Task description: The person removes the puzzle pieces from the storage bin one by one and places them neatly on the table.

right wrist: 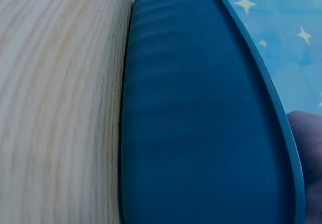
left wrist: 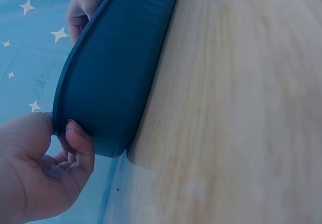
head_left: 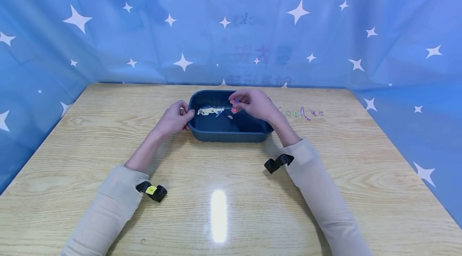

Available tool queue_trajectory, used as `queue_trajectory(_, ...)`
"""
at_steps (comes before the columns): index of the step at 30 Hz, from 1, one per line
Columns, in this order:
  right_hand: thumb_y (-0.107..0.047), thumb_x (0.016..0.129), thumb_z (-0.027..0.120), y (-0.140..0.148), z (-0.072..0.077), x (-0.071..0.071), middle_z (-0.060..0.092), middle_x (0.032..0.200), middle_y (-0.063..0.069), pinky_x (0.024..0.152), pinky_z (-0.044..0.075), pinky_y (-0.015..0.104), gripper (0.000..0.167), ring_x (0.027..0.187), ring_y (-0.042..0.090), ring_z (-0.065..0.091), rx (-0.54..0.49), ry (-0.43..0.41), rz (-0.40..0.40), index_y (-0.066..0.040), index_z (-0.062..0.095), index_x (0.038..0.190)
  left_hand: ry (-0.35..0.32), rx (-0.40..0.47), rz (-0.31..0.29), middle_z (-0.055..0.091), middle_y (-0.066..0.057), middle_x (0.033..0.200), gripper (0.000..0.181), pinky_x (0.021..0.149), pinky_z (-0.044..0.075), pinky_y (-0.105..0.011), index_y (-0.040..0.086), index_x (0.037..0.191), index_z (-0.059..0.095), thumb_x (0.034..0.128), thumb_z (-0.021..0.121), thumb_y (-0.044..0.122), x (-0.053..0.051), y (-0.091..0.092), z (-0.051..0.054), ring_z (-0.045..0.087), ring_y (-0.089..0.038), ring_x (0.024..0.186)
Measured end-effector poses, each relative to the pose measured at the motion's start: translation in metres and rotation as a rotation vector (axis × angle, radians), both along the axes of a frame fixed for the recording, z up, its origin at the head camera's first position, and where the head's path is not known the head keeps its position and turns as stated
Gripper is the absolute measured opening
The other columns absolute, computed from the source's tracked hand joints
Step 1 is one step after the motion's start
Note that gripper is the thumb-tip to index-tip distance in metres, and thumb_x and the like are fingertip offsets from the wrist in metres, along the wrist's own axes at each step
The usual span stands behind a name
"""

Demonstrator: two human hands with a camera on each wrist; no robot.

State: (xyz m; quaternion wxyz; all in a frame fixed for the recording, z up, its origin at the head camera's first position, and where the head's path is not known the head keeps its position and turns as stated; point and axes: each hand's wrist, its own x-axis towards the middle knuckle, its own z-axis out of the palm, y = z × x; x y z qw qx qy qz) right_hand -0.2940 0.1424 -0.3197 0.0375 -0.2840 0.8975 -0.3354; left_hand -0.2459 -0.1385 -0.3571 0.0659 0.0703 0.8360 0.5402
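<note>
A dark blue plastic bin (head_left: 231, 137) stands on the wooden table. My left hand (head_left: 177, 118) grips its left rim, with thumb and curled fingers pinching the edge in the left wrist view. Over the bin's inside, my right hand (head_left: 255, 104) pinches a small red piece (head_left: 234, 110) between thumb and fingers; its exact kind is too small to tell. A cream-and-blue flat piece (head_left: 209, 111) lies inside toward the left. Near it is a tiny pinkish piece (head_left: 230, 117). The bin's wall hides most of the right hand (right wrist: 307, 153) in the right wrist view.
Several small coloured pieces (head_left: 304, 114), purple and green among them, lie in a row on the table right of the bin. The wooden table (head_left: 180, 208) extends toward me. Behind it hangs a blue curtain (head_left: 144, 39) with white stars.
</note>
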Motion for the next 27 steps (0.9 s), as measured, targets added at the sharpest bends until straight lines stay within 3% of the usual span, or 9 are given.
queue_trajectory(2,-0.009,0.099,0.065,0.004,-0.001,-0.001,0.074,0.099,0.009,0.082,0.056,0.039,0.018,0.089,0.024,0.071,-0.048,-0.006,-0.022,-0.005,0.071,0.116,0.0,0.0,-0.002,0.05,-0.004,0.068,0.017,0.059,0.054,-0.031,0.004,0.099,0.042,0.1052,0.052,0.017,0.0,0.0,0.0,0.06,-0.022,0.061)
queue_trajectory(6,-0.013,0.098,0.068,0.016,-0.001,0.0,0.075,0.089,0.006,0.075,0.054,0.036,0.011,0.085,0.03,0.072,-0.119,0.008,-0.07,-0.006,0.072,0.105,-0.003,0.002,-0.002,0.05,-0.004,0.068,0.017,0.059,0.054,-0.031,0.004,0.098,0.042,0.1052,0.052,0.016,-0.001,0.001,0.0,0.06,-0.021,0.061)
queue_trajectory(12,-0.017,0.096,0.072,0.035,0.003,0.005,0.073,0.088,0.01,0.072,0.056,0.035,0.014,0.083,0.033,0.07,-0.198,0.072,-0.176,-0.005,0.071,0.101,-0.002,0.006,-0.003,0.049,-0.004,0.068,0.018,0.059,0.054,-0.032,0.005,0.098,0.042,0.1055,0.052,0.017,-0.001,0.0,0.0,0.06,-0.023,0.062)
queue_trajectory(17,-0.013,0.096,0.071,0.054,0.006,0.007,0.071,0.09,0.017,0.076,0.06,0.044,0.016,0.08,0.035,0.072,-0.35,0.01,-0.229,0.002,0.068,0.1,-0.004,0.003,-0.001,0.05,-0.004,0.068,0.017,0.06,0.054,-0.033,0.005,0.098,0.042,0.1055,0.052,0.017,0.0,0.0,-0.001,0.061,-0.026,0.064)
queue_trajectory(22,-0.013,0.098,0.069,0.077,0.011,0.013,0.068,0.098,0.018,0.078,0.06,0.037,0.02,0.081,0.03,0.075,-0.422,-0.049,-0.293,0.006,0.065,0.103,-0.006,0.006,0.003,0.049,-0.004,0.068,0.017,0.06,0.054,-0.032,0.005,0.098,0.042,0.1054,0.052,0.017,0.0,0.0,0.0,0.061,-0.026,0.064)
queue_trajectory(27,-0.016,0.098,0.069,0.103,0.015,0.022,0.07,0.1,0.019,0.077,0.06,0.028,0.024,0.079,0.02,0.075,-0.41,-0.067,-0.359,0.006,0.065,0.105,-0.007,0.005,0.004,0.049,-0.004,0.068,0.017,0.059,0.054,-0.032,0.004,0.098,0.042,0.1051,0.052,0.017,-0.001,0.0,0.0,0.061,-0.025,0.063)
